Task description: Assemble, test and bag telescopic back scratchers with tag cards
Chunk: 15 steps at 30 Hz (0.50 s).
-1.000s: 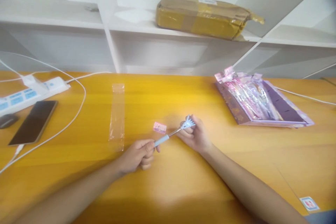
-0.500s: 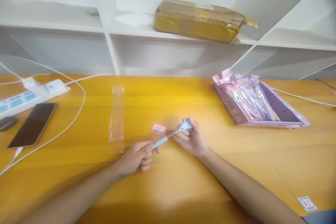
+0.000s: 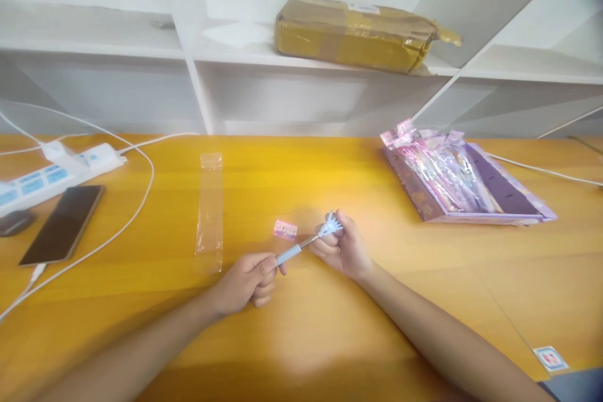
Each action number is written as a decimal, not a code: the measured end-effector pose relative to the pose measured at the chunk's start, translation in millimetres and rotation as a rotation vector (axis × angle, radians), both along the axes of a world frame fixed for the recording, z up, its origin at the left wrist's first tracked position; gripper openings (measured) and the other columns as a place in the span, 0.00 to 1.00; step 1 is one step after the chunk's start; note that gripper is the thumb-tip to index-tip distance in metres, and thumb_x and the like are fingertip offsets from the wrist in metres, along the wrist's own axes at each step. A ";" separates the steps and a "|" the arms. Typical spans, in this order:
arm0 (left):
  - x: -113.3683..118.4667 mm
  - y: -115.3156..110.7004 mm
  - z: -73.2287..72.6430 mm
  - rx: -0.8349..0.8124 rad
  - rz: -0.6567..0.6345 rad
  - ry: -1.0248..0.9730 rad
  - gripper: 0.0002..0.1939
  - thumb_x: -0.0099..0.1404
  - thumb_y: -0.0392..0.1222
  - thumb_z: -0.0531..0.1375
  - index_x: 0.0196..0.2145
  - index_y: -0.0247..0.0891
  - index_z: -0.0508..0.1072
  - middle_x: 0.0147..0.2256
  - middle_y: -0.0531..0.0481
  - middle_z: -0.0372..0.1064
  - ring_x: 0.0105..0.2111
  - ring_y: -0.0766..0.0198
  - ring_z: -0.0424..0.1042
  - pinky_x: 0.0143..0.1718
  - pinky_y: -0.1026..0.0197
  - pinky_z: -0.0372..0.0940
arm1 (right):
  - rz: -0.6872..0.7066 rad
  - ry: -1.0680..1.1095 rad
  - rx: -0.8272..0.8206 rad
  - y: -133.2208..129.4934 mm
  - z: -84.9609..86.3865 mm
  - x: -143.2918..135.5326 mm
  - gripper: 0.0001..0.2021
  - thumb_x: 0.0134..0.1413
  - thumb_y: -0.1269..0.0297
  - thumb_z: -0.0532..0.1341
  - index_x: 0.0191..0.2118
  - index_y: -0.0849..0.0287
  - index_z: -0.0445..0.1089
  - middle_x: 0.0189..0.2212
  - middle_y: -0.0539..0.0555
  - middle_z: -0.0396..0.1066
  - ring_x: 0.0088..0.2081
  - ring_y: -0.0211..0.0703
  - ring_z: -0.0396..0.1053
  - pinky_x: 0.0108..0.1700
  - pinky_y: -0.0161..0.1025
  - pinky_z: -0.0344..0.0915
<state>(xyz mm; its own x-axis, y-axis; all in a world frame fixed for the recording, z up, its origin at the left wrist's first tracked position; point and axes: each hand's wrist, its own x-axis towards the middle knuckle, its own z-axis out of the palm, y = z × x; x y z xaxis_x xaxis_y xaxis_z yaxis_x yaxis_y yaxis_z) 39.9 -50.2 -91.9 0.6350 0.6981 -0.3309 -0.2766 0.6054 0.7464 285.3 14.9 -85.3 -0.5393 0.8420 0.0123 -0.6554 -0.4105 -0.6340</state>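
Observation:
A light blue back scratcher (image 3: pixel 289 255) with a claw-shaped head and a thin metal shaft slants up to the right above the table. My left hand (image 3: pixel 249 281) is closed round its handle. At the other end, the thumb and curled fingers of my right hand (image 3: pixel 343 246) grip the claw head. Just behind the shaft lies a small pink printed card (image 3: pixel 285 230). A clear plastic sleeve (image 3: pixel 210 213) rests flat on the table, left of the scratcher.
A purple box (image 3: pixel 490 220) of several wrapped items stands at the right. On the left are a phone (image 3: pixel 63 224), a power strip (image 3: pixel 59 174) and white cables. A taped parcel (image 3: pixel 353 34) sits on the shelf behind. A small sticker (image 3: pixel 550 358) lies front right.

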 end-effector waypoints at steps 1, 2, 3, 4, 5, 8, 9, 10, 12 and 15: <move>0.0 -0.1 0.1 0.002 0.004 -0.003 0.22 0.72 0.61 0.61 0.40 0.35 0.70 0.21 0.65 0.40 0.19 0.75 0.38 0.19 0.67 0.40 | -0.004 -0.005 0.007 0.0 0.0 -0.1 0.30 0.70 0.48 0.60 0.24 0.56 0.44 0.18 0.40 0.35 0.17 0.31 0.33 0.24 0.35 0.45; 0.1 -0.2 0.4 0.002 0.006 -0.005 0.22 0.72 0.61 0.61 0.40 0.35 0.70 0.22 0.65 0.41 0.19 0.75 0.38 0.19 0.67 0.40 | -0.012 -0.009 0.013 0.0 -0.5 -0.2 0.29 0.69 0.47 0.60 0.25 0.56 0.44 0.18 0.40 0.35 0.17 0.31 0.33 0.24 0.35 0.45; 0.3 -0.3 0.8 0.001 0.008 -0.007 0.23 0.72 0.61 0.61 0.40 0.35 0.70 0.21 0.65 0.41 0.19 0.75 0.38 0.19 0.67 0.40 | -0.021 -0.014 0.016 -0.1 -1.4 -0.2 0.29 0.69 0.47 0.61 0.25 0.56 0.45 0.18 0.40 0.35 0.17 0.31 0.33 0.24 0.35 0.45; 0.6 -0.4 1.1 0.000 0.009 -0.008 0.23 0.72 0.61 0.61 0.40 0.35 0.70 0.21 0.65 0.41 0.19 0.75 0.38 0.19 0.67 0.40 | -0.035 -0.020 0.016 -0.1 -2.7 -0.2 0.29 0.69 0.47 0.61 0.25 0.56 0.45 0.18 0.40 0.35 0.17 0.31 0.33 0.24 0.35 0.44; 1.0 -0.6 1.2 -0.002 0.007 -0.008 0.23 0.72 0.62 0.61 0.40 0.35 0.70 0.21 0.65 0.41 0.19 0.75 0.38 0.19 0.67 0.40 | -0.050 -0.026 0.015 -0.2 -4.1 -0.2 0.29 0.69 0.47 0.61 0.25 0.56 0.46 0.18 0.40 0.35 0.17 0.31 0.33 0.24 0.35 0.44; 3.1 -1.2 -0.3 -0.001 0.003 -0.001 0.24 0.71 0.63 0.61 0.39 0.36 0.70 0.21 0.66 0.40 0.18 0.75 0.38 0.19 0.67 0.40 | -0.097 -0.053 0.009 -0.3 -7.4 -1.1 0.29 0.69 0.47 0.61 0.25 0.56 0.45 0.18 0.40 0.34 0.18 0.32 0.32 0.23 0.34 0.43; 3.8 -1.2 -1.4 0.002 0.003 0.005 0.24 0.71 0.63 0.61 0.39 0.36 0.69 0.21 0.66 0.40 0.18 0.74 0.37 0.20 0.66 0.40 | -0.120 -0.066 0.008 -0.2 -7.7 -1.8 0.29 0.68 0.47 0.62 0.25 0.56 0.45 0.18 0.40 0.34 0.19 0.32 0.31 0.23 0.33 0.43; 4.3 -0.9 -2.2 0.005 0.001 0.010 0.24 0.71 0.64 0.61 0.39 0.37 0.69 0.21 0.66 0.40 0.18 0.74 0.37 0.20 0.66 0.40 | -0.148 -0.085 0.008 0.1 -7.3 -2.6 0.30 0.68 0.47 0.62 0.25 0.56 0.45 0.18 0.40 0.34 0.19 0.32 0.31 0.23 0.33 0.43; 3.8 0.6 -1.2 0.031 -0.016 0.024 0.25 0.71 0.66 0.60 0.40 0.37 0.68 0.21 0.66 0.40 0.19 0.74 0.37 0.21 0.66 0.41 | -0.225 -0.138 0.011 1.3 -3.8 -4.1 0.31 0.65 0.47 0.65 0.24 0.56 0.44 0.19 0.41 0.35 0.20 0.32 0.33 0.23 0.33 0.43; -2.2 6.4 17.5 0.190 -0.074 0.170 0.26 0.74 0.66 0.54 0.42 0.38 0.69 0.22 0.63 0.42 0.20 0.71 0.42 0.23 0.64 0.45 | -0.338 -0.241 0.050 4.8 11.2 -5.5 0.33 0.59 0.47 0.69 0.23 0.56 0.45 0.19 0.42 0.37 0.21 0.32 0.37 0.23 0.32 0.45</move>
